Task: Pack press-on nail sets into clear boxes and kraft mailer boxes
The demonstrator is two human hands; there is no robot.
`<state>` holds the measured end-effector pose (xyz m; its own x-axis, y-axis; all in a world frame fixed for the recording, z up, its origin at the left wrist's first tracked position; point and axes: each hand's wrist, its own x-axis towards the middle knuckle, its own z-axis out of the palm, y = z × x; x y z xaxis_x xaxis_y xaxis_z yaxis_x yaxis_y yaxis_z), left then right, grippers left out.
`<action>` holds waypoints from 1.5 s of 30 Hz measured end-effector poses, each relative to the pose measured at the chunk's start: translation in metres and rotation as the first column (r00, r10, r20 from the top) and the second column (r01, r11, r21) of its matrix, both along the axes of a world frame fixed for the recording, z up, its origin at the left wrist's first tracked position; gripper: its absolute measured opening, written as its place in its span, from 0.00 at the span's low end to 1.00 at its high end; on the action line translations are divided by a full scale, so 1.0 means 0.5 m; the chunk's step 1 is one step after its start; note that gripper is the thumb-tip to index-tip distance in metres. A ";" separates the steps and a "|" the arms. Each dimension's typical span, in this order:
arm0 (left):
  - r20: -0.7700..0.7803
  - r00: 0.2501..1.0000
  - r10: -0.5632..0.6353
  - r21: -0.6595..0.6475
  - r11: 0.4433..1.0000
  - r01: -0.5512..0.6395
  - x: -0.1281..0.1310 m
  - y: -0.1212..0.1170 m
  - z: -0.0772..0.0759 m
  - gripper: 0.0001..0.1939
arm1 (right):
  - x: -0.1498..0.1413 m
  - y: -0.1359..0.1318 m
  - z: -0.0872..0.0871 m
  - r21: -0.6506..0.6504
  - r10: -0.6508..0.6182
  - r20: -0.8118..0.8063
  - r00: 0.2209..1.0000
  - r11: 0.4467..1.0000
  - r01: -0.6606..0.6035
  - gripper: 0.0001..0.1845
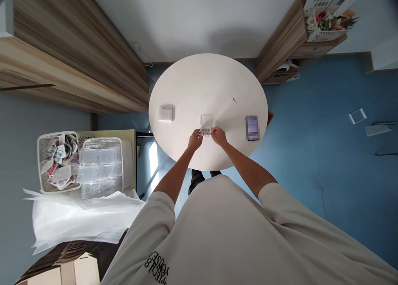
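A small clear plastic box (205,131) lies on the round white table (207,78), its transparent lid (206,119) tipped back on the far side. Rows of tiny coloured pieces fill it, too small to name. My left hand (195,140) is closed with its fingertips at the box's left edge. On the opposite side, my right hand (219,136) pinches the right edge with curled fingers. Whether any small piece is between the fingers of either hand cannot be made out.
A stack of pale sheets in clear wrap (166,113) sits on the table's left; a phone (252,128) lies at the right. Left of the table stand a basket of small packets (60,163) and a basket of clear boxes (101,165). Wooden cabinets (81,65) flank the far wall.
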<state>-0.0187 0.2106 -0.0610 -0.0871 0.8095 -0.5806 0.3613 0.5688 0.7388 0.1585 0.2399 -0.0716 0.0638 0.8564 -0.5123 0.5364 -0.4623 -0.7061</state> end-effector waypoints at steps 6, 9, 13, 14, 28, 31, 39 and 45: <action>-0.028 0.999 0.027 -0.012 1.000 -0.027 -0.009 0.025 0.008 0.27 | 0.006 0.018 0.014 0.015 -0.013 0.032 0.999 1.000 0.013 0.16; 0.005 0.998 0.069 -0.004 0.998 -0.069 -0.014 0.061 -0.001 0.28 | 0.009 0.046 0.009 0.066 -0.047 -0.021 0.999 0.997 0.048 0.20; 0.114 0.985 0.128 0.010 0.991 -0.130 -0.011 0.110 -0.026 0.30 | 0.001 0.082 -0.007 0.061 -0.074 -0.153 0.985 0.995 0.085 0.28; 0.144 0.982 0.125 0.008 0.992 -0.127 -0.010 0.118 -0.030 0.31 | -0.001 0.087 -0.010 0.047 -0.074 -0.183 0.980 0.995 0.084 0.30; 0.142 0.986 0.090 0.089 0.991 -0.103 -0.021 0.155 0.021 0.25 | -0.006 0.114 0.045 0.059 -0.096 -0.280 0.955 0.991 0.118 0.30; 0.129 0.990 0.054 0.158 0.985 -0.074 -0.023 0.147 0.029 0.21 | -0.008 0.108 0.047 0.050 -0.101 -0.285 0.953 0.992 0.120 0.29; 0.115 0.991 0.061 0.173 0.982 -0.080 -0.027 0.091 0.028 0.16 | -0.006 0.056 0.048 0.088 -0.054 -0.227 0.972 0.993 0.075 0.28; 0.089 0.996 0.025 0.152 0.988 -0.039 -0.018 0.053 0.017 0.19 | -0.003 0.016 0.042 0.069 -0.014 -0.200 0.980 0.997 0.028 0.27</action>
<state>-0.0277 0.2369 -0.0526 -0.0695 0.8874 -0.4558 0.2759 0.4562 0.8460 0.1570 0.2477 -0.0506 -0.0153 0.8907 -0.4543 0.3724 -0.4166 -0.8293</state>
